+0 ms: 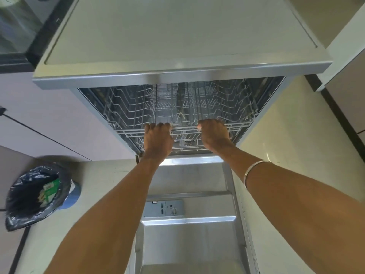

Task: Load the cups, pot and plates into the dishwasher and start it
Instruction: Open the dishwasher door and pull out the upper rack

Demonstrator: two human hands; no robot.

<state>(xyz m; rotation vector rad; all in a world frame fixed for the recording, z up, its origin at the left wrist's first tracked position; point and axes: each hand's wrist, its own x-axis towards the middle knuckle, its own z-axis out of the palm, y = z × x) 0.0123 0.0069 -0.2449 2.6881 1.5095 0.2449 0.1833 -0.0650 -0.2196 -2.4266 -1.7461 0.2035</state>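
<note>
1. Both hands are on the front rail of the upper rack (177,115). The left hand (158,138) has its fingers curled over the wire edge left of center, and the right hand (214,133) does the same right of center, so each grip is clamped on the rack rail.
2. That rack looks like coated wire: stiff and light while it's empty. It should roll on its runners rather than need lifting, so I'd say an even two-handed hold on the front edge is the right spot; one-sided and it'd probably skew.
3. It sits inside the dishwasher (272,107) tub, under the bench (177,36) top, with the lower rack (187,144) just below it.
4. The door (187,234) lies flat and open toward the near side, detergent dispenser (164,208) showing.
5. No cups, pot or plates anywhere in view, so loading hasn't started as far as I can tell.
6. A bin (37,194) with a black liner stands on the floor to the left. There's a bangle (254,172) on the right forearm.
</note>
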